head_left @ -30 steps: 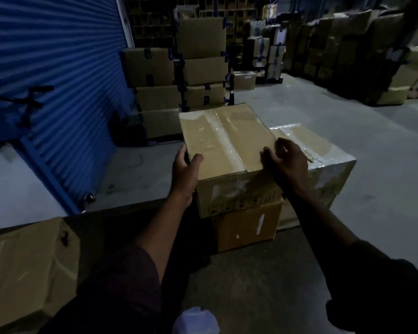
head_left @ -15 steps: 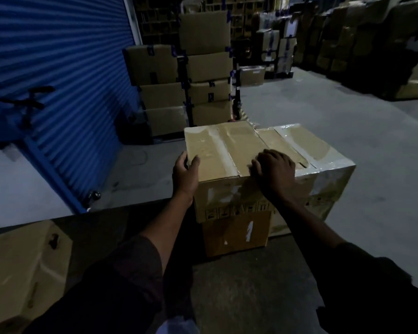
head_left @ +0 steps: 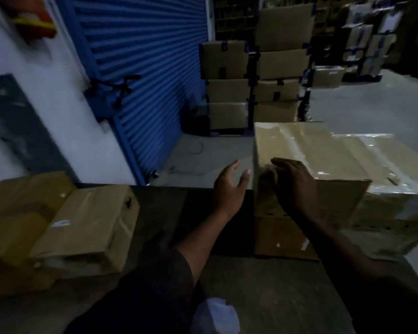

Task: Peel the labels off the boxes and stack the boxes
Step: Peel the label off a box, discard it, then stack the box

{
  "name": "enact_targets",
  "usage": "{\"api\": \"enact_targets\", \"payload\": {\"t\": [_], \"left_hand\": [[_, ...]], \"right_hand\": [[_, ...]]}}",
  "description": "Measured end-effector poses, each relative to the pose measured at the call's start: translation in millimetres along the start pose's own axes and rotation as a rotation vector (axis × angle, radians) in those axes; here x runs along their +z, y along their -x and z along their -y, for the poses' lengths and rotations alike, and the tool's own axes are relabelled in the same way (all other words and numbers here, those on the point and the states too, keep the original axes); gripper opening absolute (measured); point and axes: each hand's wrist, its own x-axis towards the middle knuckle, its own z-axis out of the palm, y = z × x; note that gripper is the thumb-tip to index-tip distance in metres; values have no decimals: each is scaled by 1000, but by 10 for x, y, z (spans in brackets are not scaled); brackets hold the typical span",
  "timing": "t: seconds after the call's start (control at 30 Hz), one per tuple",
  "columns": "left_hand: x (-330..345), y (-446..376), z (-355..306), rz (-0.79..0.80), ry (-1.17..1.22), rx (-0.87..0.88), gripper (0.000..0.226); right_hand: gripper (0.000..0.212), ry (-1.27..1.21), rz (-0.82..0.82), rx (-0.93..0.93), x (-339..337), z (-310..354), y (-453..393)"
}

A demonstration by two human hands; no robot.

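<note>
A taped cardboard box (head_left: 307, 150) sits on top of a lower brown box (head_left: 282, 239), beside a second taped box (head_left: 384, 165) on its right. My left hand (head_left: 228, 189) hovers just off the top box's left side, fingers spread and holding nothing. My right hand (head_left: 292, 186) lies over the box's near left corner with fingers extended. White label remnants show on the lower box's front (head_left: 305, 244).
Two worn cardboard boxes (head_left: 82, 225) lie at the near left. A blue roller shutter (head_left: 145, 59) fills the left wall. Stacked boxes (head_left: 251, 80) stand behind on a rack. Grey concrete floor (head_left: 362, 104) stretches to the right.
My view has swung left and closer. My left hand has come off the box's side and opened. My right hand slid from the top toward the near left corner.
</note>
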Motion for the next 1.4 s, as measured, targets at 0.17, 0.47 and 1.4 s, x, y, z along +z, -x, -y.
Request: {"api": "enact_targets", "payload": {"t": [0.17,0.47,1.4], "left_hand": [[-739,256,468,-125,-18,-113,43],[-2580,655,1445,-421,-164,-332,42],[-4518,932,2974,-322,-632,-661,78]], "right_hand": [[25,-119,69,-116,674,867,113],[41,-319,429,-80,2043,2287,551],[80,-344,709,391,3798,3534,1255]]}}
